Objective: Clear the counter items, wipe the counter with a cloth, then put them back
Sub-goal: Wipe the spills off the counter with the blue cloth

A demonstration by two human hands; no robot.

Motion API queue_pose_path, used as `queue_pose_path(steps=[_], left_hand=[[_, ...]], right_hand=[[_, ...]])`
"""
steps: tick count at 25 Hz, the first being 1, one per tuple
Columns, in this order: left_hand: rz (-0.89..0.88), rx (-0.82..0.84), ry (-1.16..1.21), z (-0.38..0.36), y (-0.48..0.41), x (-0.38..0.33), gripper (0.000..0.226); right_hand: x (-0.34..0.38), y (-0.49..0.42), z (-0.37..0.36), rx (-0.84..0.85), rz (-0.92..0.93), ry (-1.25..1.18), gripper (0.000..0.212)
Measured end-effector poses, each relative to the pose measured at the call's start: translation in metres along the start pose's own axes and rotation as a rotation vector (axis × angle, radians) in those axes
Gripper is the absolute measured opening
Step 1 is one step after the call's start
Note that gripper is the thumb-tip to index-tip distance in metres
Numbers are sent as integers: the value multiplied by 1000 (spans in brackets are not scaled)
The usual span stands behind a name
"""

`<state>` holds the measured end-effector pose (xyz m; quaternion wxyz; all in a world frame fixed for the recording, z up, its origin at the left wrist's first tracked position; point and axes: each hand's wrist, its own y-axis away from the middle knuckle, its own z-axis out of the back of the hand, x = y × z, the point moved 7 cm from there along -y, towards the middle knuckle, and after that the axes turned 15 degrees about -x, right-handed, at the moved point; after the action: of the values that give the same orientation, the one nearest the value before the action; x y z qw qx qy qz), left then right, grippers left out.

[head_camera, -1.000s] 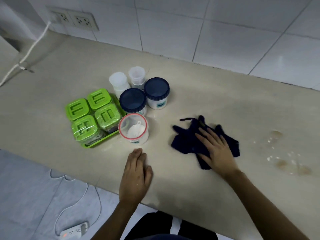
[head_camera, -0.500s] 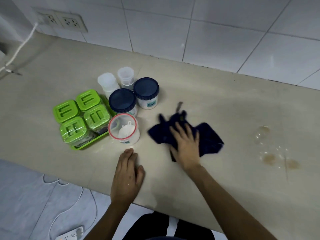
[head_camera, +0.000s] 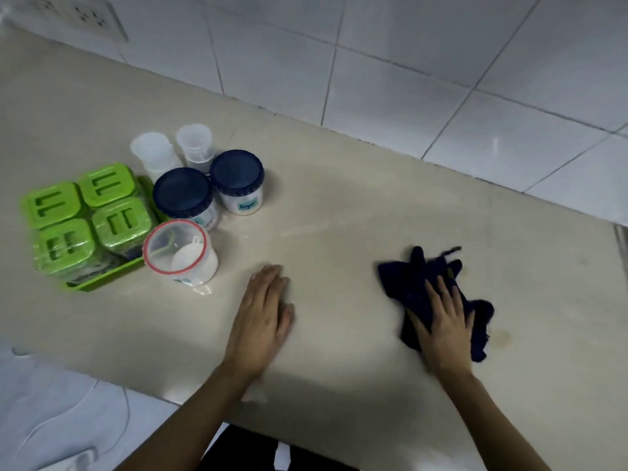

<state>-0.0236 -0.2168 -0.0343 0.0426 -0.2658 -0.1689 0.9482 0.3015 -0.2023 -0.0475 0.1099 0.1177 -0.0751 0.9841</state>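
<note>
A dark blue cloth lies crumpled on the beige counter, right of centre. My right hand presses flat on it, fingers spread, covering its near half. My left hand rests palm down on the bare counter near the front edge, holding nothing. At the left stand the counter items: a green tray of green-lidded containers, two blue-lidded jars, a red-rimmed clear tub with a white scoop inside, and two clear cups.
A faint brown stain marks the counter just right of the cloth. White tiled wall runs along the back, with a socket plate at top left. The counter's front edge drops to a pale floor.
My right hand has slid the cloth to the right, away from the jars and up to the brown stain. My left hand has stayed flat in the same place.
</note>
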Motion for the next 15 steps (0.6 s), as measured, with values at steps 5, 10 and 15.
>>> queue_pose_path(steps=[5, 10, 15], left_hand=[[23, 25, -101, -10, -3, -1, 51], [75, 2, -178, -10, -4, 5, 65], [96, 37, -157, -12, -4, 5, 69]], right_hand=[[100, 15, -26, 120, 589, 26, 67], [186, -33, -62, 128, 811, 14, 65], [177, -95, -67, 120, 752, -20, 63]])
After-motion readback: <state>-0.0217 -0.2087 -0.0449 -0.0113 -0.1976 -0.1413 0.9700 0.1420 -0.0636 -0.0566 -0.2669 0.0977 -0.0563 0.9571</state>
